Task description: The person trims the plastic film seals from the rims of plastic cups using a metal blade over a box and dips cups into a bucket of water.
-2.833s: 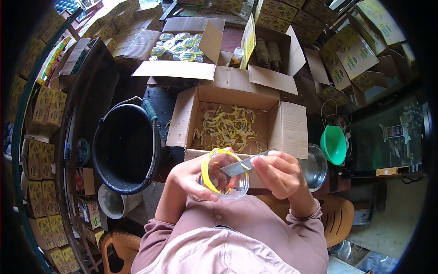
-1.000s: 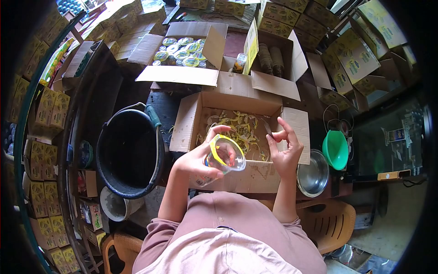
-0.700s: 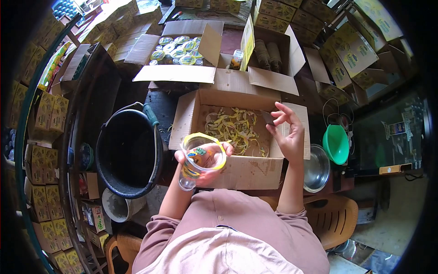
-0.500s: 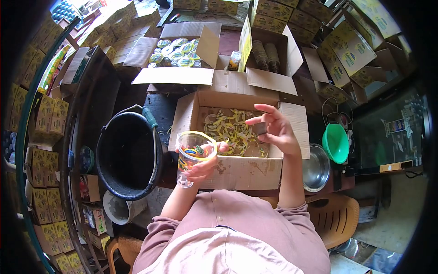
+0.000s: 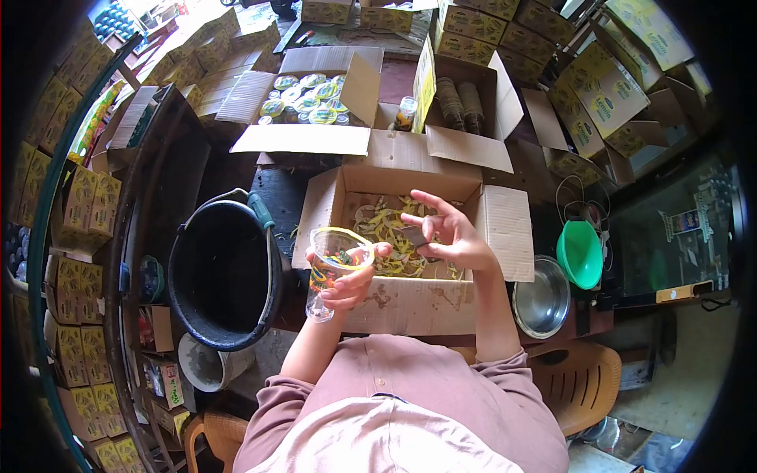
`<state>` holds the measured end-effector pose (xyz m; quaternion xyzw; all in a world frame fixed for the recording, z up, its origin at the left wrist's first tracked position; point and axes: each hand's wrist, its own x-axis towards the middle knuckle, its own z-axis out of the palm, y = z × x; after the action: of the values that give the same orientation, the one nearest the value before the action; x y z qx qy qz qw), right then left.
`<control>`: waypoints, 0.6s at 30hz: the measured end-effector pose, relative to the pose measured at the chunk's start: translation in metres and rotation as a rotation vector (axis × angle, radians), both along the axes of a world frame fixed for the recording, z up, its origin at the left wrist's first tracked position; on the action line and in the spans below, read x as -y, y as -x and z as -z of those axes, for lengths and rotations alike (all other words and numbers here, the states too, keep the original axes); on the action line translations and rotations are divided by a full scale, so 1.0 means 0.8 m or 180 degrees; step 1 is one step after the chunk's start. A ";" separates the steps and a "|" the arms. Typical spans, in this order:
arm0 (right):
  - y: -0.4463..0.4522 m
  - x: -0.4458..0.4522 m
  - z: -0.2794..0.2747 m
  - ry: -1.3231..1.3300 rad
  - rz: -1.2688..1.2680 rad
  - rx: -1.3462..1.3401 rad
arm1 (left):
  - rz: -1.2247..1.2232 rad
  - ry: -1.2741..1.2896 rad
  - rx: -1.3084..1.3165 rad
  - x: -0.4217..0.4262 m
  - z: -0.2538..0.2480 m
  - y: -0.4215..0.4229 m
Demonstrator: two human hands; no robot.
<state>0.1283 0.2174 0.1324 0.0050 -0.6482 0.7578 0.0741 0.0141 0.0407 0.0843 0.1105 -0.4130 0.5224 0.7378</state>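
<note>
My left hand (image 5: 349,290) is wrapped around a clear plastic cup (image 5: 322,276) with a colourful printed label. A thin yellow band (image 5: 368,256) runs along the cup's rim. Between the thumb and a finger of my right hand (image 5: 461,240) is a small flat dark blade-like piece (image 5: 413,236); its exact kind is unclear. The other fingers of that hand are spread. Both hands are over the near side of an open cardboard box (image 5: 418,303), where many yellow-green strips (image 5: 378,221) lie on the bottom.
To the left stands a black bucket (image 5: 225,335) with a grey pail (image 5: 206,370) below it. A metal bowl (image 5: 544,315) and a green basin (image 5: 579,252) sit at right. Behind are a carton of lidded cups (image 5: 303,102) and a carton of stacked cups (image 5: 461,106).
My right hand has moved left and slightly down with the dark piece, closer to the cup. My left hand and the cup have hardly moved.
</note>
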 end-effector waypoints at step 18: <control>-0.047 0.088 -0.040 -0.1617 0.3132 -0.1118 | -0.5548 0.1260 -0.5181 0.025 -0.084 -0.018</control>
<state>0.1663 0.1466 0.1644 -0.1536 -0.7138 0.4427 0.5205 0.0284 0.0203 0.1512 0.5335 0.4728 0.6761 0.1861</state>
